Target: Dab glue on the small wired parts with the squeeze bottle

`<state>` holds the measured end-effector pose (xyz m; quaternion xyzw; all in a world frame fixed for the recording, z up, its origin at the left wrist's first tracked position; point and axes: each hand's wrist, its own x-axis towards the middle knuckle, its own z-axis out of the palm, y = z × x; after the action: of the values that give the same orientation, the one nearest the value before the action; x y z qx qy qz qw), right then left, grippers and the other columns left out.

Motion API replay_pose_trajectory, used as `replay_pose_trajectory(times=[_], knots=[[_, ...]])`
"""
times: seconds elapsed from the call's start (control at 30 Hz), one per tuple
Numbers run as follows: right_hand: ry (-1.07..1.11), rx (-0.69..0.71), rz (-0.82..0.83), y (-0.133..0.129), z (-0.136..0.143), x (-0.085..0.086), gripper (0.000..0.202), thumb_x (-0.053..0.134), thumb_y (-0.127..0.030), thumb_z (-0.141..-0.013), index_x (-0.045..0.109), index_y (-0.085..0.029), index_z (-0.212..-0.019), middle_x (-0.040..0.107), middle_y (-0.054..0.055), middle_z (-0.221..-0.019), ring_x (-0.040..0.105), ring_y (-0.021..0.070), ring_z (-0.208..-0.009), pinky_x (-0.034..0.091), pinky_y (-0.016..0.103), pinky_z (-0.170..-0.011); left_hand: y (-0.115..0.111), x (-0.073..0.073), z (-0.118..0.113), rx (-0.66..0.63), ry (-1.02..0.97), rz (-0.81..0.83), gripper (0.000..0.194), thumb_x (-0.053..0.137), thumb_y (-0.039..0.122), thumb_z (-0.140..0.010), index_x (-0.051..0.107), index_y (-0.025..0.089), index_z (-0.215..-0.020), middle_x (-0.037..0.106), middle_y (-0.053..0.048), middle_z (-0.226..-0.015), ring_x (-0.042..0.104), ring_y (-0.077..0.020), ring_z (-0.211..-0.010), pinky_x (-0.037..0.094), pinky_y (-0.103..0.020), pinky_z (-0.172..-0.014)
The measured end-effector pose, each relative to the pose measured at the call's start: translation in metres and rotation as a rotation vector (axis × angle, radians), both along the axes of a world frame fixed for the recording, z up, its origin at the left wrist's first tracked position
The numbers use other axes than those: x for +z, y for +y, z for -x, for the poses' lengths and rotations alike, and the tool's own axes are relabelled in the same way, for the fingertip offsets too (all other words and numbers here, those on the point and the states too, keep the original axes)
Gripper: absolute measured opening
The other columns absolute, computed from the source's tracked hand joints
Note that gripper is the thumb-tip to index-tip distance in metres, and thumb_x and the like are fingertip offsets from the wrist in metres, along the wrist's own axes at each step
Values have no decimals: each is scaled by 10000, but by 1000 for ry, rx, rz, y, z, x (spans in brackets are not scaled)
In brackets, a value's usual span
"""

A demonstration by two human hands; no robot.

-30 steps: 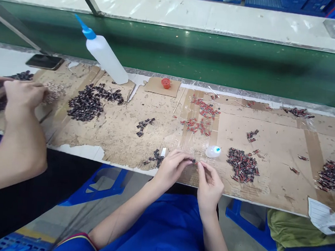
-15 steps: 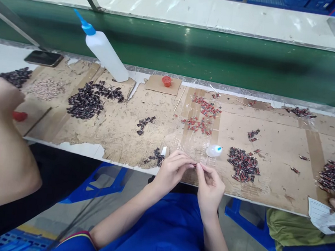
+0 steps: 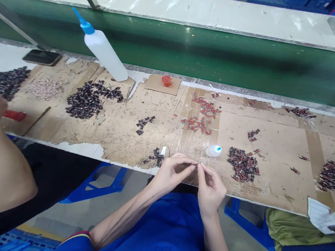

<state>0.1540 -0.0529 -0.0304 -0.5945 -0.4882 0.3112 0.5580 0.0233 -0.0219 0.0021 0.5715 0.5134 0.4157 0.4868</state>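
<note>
My left hand (image 3: 171, 173) and my right hand (image 3: 211, 187) meet fingertip to fingertip at the table's near edge. Both are closed in a pinch on a tiny dark red part (image 3: 196, 165), mostly hidden by the fingers. Just beyond them stands a small clear bottle with a blue tip (image 3: 213, 150). Left of my left hand lie a few black parts (image 3: 154, 157) beside a small white block (image 3: 163, 150). A pile of red and black parts (image 3: 243, 164) is to the right of my right hand, and loose red parts (image 3: 198, 124) are spread farther back.
A large white bottle (image 3: 106, 54) leans at the back left, near a black pile (image 3: 84, 99). A red cup (image 3: 166, 81) sits on cardboard. At the left edge is another person's arm (image 3: 0, 172). Paper (image 3: 321, 215) hangs over the right front edge.
My left fingers have shifted and spread into a longer pinch at the same spot. The person's arm at left has moved left and down, and the hand at the right edge has gone from view.
</note>
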Motion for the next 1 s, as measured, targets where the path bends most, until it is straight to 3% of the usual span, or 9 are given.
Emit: replay_pose_trajectory(times=[0.27,0.5,0.63,0.73,0.83,0.93,1.0], knots=[[-45,160,10,3,-13,1,122,634,-224,-855,732,-201,-924,742,67,-883,714,187,-786,603,316,-744,-1,0,-1,44,-36,109,107,675,231,-767,753,179,-818,723,-67,-829,663,-192,-825,538,-313,-798],[-121,199,-68,3,-20,9,151,615,-171,-859,731,-208,-949,724,54,-834,695,159,-742,584,268,-680,-6,-2,-9,0,-75,119,114,671,253,-785,733,168,-828,708,-66,-841,659,-175,-823,538,-286,-774],[-186,148,-85,5,-33,11,138,615,-186,-855,727,-205,-934,723,60,-849,692,174,-756,580,306,-707,-8,-2,-14,1,-61,43,207,635,264,-844,665,184,-1032,720,-65,-925,671,-178,-875,533,-320,-837],[-248,-116,-110,10,-52,11,124,613,-232,-857,713,-188,-916,713,84,-913,686,208,-849,571,393,-803,-2,-1,4,1,163,-150,219,616,242,-869,640,218,-1085,727,-64,-999,645,-209,-978,494,-386,-916],[-399,-343,-146,20,-67,13,174,622,-286,-847,706,-169,-944,675,125,-1060,649,250,-1007,527,476,-904,7,-5,40,95,482,-311,147,543,199,-903,686,234,-912,740,-45,-941,638,-222,-924,473,-410,-881],[-572,-256,-190,30,-67,16,227,652,-314,-827,688,-189,-1013,671,110,-1062,615,262,-1039,476,513,-958,10,-14,73,256,744,-308,145,563,212,-883,689,239,-816,736,-44,-859,620,-253,-865,452,-418,-815],[-666,-160,-212,36,-60,14,299,683,-344,-806,664,-198,-1067,675,107,-1032,574,281,-1070,454,526,-965,9,-21,86,281,834,-285,127,590,232,-863,682,236,-775,731,-49,-816,610,-272,-833,443,-416,-769]])
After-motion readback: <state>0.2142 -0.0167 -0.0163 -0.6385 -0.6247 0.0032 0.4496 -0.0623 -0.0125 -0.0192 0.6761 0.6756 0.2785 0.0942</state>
